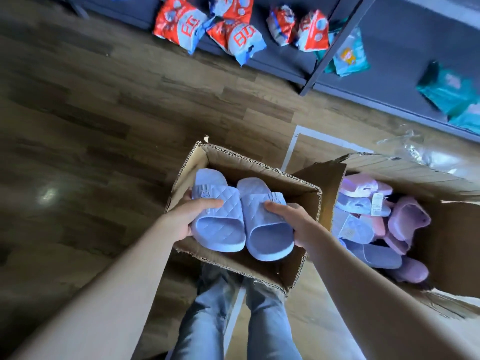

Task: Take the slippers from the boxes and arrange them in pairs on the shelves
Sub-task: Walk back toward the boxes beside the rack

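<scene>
fingers (207, 203) grip two lilac slippers (223, 216), apparently above box (259, 163)

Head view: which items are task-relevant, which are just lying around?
Job: left hand, right hand, each gripping one of the blue slipper pair; open box; second box of pink and lilac slippers; shelf.
Lying about: red bags, teal packs, clear plastic wrap.

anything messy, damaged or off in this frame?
Red packets lie jumbled on the low shelf, some overhanging its edge. The small box has ragged, torn rims. Slippers in the right box are heaped, not paired. Crumpled clear plastic lies behind it.
</scene>
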